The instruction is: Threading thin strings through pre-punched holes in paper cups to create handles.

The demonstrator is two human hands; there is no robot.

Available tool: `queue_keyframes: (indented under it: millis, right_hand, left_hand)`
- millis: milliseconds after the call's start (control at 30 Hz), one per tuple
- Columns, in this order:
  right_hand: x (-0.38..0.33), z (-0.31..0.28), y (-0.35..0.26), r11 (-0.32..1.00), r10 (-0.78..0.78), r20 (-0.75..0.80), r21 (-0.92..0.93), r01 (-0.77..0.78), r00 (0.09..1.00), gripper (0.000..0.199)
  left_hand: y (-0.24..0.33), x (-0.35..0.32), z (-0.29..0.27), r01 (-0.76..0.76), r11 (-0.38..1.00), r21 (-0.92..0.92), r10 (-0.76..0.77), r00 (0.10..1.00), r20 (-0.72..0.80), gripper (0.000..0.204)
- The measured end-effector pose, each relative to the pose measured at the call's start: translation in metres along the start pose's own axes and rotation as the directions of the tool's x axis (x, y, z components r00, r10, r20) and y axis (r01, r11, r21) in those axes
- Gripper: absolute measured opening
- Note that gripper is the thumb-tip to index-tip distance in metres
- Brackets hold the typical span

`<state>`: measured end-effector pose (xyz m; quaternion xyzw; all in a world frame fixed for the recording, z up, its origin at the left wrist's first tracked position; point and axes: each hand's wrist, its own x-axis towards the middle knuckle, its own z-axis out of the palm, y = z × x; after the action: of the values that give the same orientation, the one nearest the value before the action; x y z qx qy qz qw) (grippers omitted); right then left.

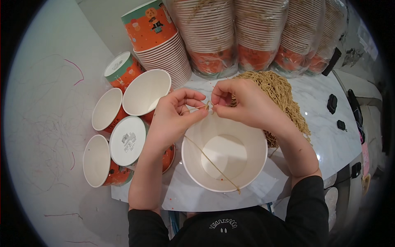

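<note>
My left hand [175, 109] is closed, its thumb and fingertips pinching a thin tan cord [210, 162]. Close beside it, my right hand [242, 101] pinches the same cord near a small loop or knot between the fingertips; its exact form is too small to make out. From the left hand, the cord's long part slants down across the mouth of a large white-lined paper bucket [255, 164], ending in a small knot at the near rim. The bucket stands upright below both hands. Behind my right forearm lies a heap of tan cords [284, 94], partly hidden by that hand.
Several orange and green paper buckets [128, 140] lie or stand at the left, beside a tall nested stack [164, 57]. Plastic-wrapped stacks of buckets [210, 37] line the back. Small black objects [332, 103] lie on the marble-patterned table [325, 131] at right. The scribbled wall [49, 123] borders the left.
</note>
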<state>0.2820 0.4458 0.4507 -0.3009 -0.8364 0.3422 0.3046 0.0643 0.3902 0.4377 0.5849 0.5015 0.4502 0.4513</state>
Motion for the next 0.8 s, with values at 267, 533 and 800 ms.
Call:
queue_keyframes:
  millis: [267,533,800]
  right_hand:
    - [0.0,0.002,-0.009,0.994,-0.104,-0.06,0.009,0.105,0.993,0.023]
    - [-0.001,0.005,0.0,0.954,-0.251,-0.113,-0.2,0.225,0.961,0.016]
    - [-0.002,0.003,-0.003,0.978,-0.137,-0.12,-0.175,0.115,0.983,0.014]
  left_hand:
    - [-0.004,0.001,0.005,-0.037,0.998,-0.054,0.035,0.998,-0.045,0.023]
    - [0.009,-0.002,0.008,-0.013,0.995,-0.098,0.009,0.999,-0.047,0.021]
    - [0.007,-0.003,0.01,-0.032,0.999,-0.031,0.031,0.999,-0.04,0.029]
